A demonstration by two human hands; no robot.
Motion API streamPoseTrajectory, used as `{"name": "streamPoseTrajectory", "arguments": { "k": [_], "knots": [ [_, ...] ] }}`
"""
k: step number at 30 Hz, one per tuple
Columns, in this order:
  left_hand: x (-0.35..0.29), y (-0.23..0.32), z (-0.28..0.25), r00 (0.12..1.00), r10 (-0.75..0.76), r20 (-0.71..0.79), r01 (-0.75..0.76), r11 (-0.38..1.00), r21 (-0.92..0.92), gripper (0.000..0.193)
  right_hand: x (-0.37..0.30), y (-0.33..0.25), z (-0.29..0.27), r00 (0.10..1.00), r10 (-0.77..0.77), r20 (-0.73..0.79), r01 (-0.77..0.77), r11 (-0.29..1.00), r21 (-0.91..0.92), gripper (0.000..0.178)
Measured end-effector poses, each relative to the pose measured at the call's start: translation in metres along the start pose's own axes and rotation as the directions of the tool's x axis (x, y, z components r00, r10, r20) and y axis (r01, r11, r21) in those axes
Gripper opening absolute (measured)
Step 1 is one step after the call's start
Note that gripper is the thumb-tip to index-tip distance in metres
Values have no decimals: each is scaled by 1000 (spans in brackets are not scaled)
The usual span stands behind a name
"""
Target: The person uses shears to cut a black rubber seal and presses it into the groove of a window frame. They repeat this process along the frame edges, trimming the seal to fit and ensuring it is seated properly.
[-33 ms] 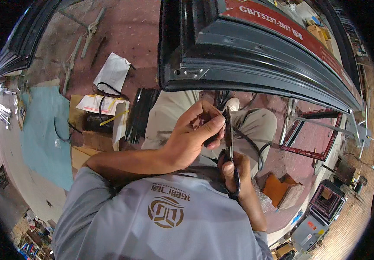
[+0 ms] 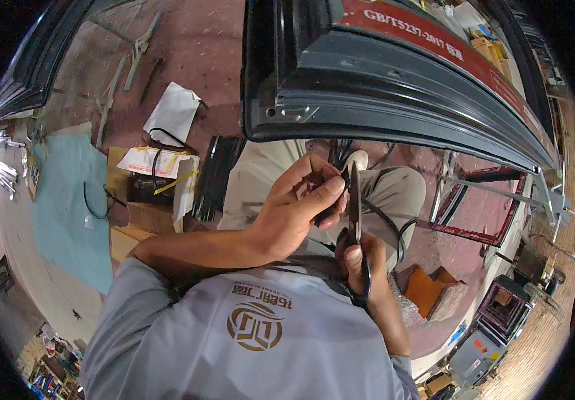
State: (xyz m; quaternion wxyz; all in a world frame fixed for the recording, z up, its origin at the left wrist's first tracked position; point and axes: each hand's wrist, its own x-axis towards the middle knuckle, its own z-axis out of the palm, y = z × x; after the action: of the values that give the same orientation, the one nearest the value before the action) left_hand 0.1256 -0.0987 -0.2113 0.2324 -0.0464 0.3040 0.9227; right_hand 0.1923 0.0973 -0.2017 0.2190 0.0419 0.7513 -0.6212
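My left hand (image 2: 294,210) is closed, its thumb and fingers pinching the end of a black rubber strip (image 2: 346,177). In my right hand (image 2: 367,260) is a pair of scissors (image 2: 355,200) with black handles, its blades pointing up beside my left fingertips. Whether the blades touch the strip I cannot tell. A black strip (image 2: 384,217) hangs in a loop over my right knee, behind the scissors. Just beyond my hands stands the corner of a dark grey metal window frame (image 2: 381,110) with a red label band.
On the left sit an opened cardboard box (image 2: 147,213), a bundle of black profiles (image 2: 215,180) and a blue-green sheet (image 2: 67,200). A red-edged frame (image 2: 481,237) lies on the right, and a torn carton (image 2: 434,293) stands nearer me. White paper (image 2: 173,113) lies on the floor.
The scissors have shifted very slightly to the right. My left hand keeps its pinch, and the window frame sits a touch further left in the picture.
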Motion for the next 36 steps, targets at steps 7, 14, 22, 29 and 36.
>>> {"name": "streamPoseTrajectory", "arguments": {
  "k": [7, 14, 22, 29, 36],
  "knots": [
    [5, 2, 2, 991, 125, 43, -126, 992, 22, 14, -2, -7, -1, 988, -50, -145, 39, 996, -80, 56],
    [11, -6, -7, 988, 43, 151, -44, 999, 4, 39, 6, -29, 6, 975, -206, -88, 140, 867, -479, 49],
    [19, -28, -22, 992, 65, 104, -85, 976, 199, 47, 26, -34, 9, 909, -416, 22, 331, 688, -645, 37],
    [14, -8, -9, 963, 152, 220, -204, 950, 238, 41, 39, -45, -14, 929, -310, -200, 271, 941, -202, 29],
    [7, -5, 4, 879, 269, 393, -439, 777, 450, 49, 42, -33, -12, 994, -52, 97, 34, 982, 186, 44]
  ]
}}
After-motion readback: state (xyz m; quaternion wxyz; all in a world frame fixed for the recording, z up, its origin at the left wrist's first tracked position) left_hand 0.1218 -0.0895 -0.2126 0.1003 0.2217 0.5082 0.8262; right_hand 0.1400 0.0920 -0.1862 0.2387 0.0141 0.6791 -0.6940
